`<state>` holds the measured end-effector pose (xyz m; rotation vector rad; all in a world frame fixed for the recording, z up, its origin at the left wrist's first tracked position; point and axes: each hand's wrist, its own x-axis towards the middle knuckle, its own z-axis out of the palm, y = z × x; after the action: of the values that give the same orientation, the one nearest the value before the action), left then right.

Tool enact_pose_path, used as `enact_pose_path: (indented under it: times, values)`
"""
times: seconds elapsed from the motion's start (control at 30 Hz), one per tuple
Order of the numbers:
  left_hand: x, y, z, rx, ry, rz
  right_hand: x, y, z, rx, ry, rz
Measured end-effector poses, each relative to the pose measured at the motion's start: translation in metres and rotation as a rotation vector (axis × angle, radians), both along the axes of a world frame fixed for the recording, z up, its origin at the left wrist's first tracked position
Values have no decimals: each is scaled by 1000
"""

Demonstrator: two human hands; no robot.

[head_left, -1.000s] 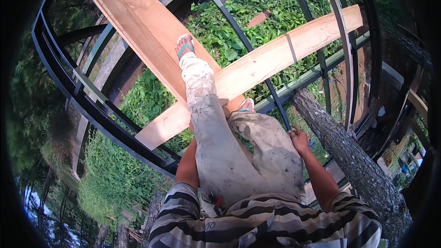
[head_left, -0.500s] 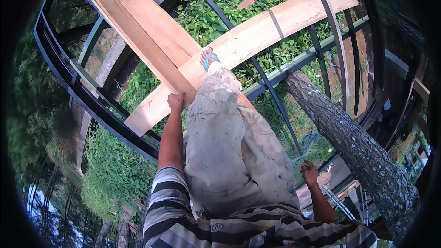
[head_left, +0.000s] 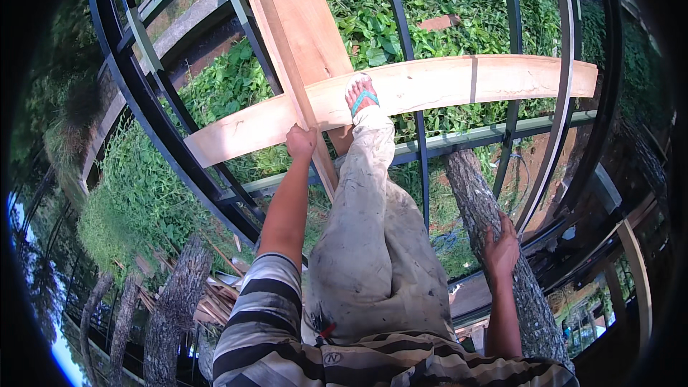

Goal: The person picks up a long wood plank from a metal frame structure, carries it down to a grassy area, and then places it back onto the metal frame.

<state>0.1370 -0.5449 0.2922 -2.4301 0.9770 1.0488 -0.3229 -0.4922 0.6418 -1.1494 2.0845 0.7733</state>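
My left hand [head_left: 301, 142] is closed around the near part of a narrow wooden board [head_left: 281, 43], which runs away from me and lies across a long pale plank [head_left: 430, 86]. A wider plank [head_left: 304, 7] lies alongside the narrow board and passes under the long one. My foot [head_left: 362, 93], in a teal-strapped sandal, stands on the long plank just right of the narrow board. To the right, my right hand [head_left: 500, 251] holds nothing, its fingers stretched out over a rough tree trunk [head_left: 467, 190]. Whether it touches the bark I cannot tell.
Dark metal beams [head_left: 405, 21] form an open frame beneath the planks, with gaps between them. Green leafy plants [head_left: 459, 39] grow below. A greenish crossbeam [head_left: 459, 140] runs under the near side. More trunks [head_left: 175, 301] and scattered wood pieces stand at lower left.
My view has turned, so the planks now look more level and upright. My right hand has moved forward to the trunk and its fingers have opened. The left hand keeps its grip.
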Motion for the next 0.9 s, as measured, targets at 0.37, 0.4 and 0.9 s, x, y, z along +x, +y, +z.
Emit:
enact_pose_path:
  times: [0.37, 0.4, 0.9]
  values:
    - [-14, -15, 6, 85, 40, 155, -106, 32, 97, 942, 140, 198]
    - [-17, -20, 6, 90, 52, 171, -108, 31, 97, 944, 121, 192]
    - [-135, -52, -39, 28, -116, 325, -127, -10, 47, 751, -93, 97]
